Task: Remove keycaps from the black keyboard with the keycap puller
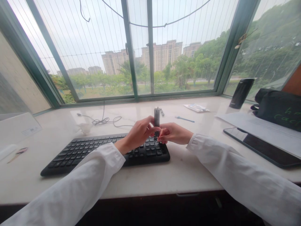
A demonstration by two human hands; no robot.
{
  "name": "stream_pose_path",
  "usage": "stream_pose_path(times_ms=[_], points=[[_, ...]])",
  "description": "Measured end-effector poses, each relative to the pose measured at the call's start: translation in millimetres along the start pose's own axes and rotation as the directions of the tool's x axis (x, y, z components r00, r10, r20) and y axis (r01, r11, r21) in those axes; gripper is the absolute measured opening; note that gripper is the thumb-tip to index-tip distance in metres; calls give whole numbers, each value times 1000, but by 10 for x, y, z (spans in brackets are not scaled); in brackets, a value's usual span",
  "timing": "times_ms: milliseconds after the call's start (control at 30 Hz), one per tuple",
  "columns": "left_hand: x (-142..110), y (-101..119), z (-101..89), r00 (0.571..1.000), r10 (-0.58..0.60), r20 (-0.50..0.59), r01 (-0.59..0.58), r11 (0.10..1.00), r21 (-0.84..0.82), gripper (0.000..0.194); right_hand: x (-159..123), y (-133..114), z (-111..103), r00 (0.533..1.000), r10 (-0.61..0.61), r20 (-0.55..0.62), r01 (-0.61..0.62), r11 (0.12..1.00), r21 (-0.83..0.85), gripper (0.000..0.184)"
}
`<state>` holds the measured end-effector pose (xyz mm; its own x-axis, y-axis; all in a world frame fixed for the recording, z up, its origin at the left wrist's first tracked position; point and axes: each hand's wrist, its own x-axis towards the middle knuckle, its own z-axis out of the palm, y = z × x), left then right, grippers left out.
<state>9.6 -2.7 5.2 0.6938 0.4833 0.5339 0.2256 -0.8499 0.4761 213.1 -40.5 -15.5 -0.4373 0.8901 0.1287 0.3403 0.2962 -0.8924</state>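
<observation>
A black keyboard point(89, 152) lies on the white counter. Over its right end, my left hand point(142, 131) is closed around a dark grey, narrow block-shaped tool point(156, 117) that stands upright. Fine, wire-like strands show at the tool's lower end, just above the keys. My right hand point(173, 131) is closed in a pinch beside that lower end, its fingertips close to the keys. What the pinch holds is too small to make out. Behind the tool are small grey pieces point(162, 112) on the counter.
A blue thin stick point(185, 119) and a flat packet point(196, 108) lie beyond my right hand. A thin black cable point(101, 121) is loosely coiled behind the keyboard. To the right are a phone point(261, 146), paper sheets point(254, 125), a black pouch point(279, 105) and a dark cylinder point(242, 93).
</observation>
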Motion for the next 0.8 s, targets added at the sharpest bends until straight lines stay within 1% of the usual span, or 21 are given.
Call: stream_pose_path(times_ms=[133,233,300,400,467,533,600,633,733,800], points=[[-5,-4,-8,1000,-1,-15,1,1000,14,30,-13,-37,5,1000,-2,-16,1,998,-70,34],[-9,-12,-12,999,2,-33,0,999,42,31,-27,-71,-11,999,-31,-39,23,979,-205,27],[-12,-10,-14,999,12,-46,-9,998,67,31,-29,-88,-24,997,-64,-50,46,950,-308,23],[-23,6,-21,996,61,-70,-54,993,102,31,-27,-103,-34,993,-112,-44,85,912,-402,21],[-35,20,-28,991,109,-76,-100,989,109,30,-34,-114,-39,991,-132,-26,108,898,-427,21],[-50,29,-36,986,151,-74,-142,984,106,30,-54,-133,-46,988,-152,-1,136,882,-451,17],[-66,33,-42,979,191,-77,-181,976,119,30,-83,-160,-55,980,-190,55,194,865,-462,11],[-72,34,-43,974,213,-81,-202,971,131,30,-98,-175,-59,972,-216,88,232,858,-458,11],[-85,38,-38,957,272,-96,-256,955,152,32,-124,-211,-49,943,-292,157,332,840,-430,17],[-88,48,-29,955,279,-103,-263,953,147,33,-120,-219,-21,934,-323,150,356,832,-426,25]])
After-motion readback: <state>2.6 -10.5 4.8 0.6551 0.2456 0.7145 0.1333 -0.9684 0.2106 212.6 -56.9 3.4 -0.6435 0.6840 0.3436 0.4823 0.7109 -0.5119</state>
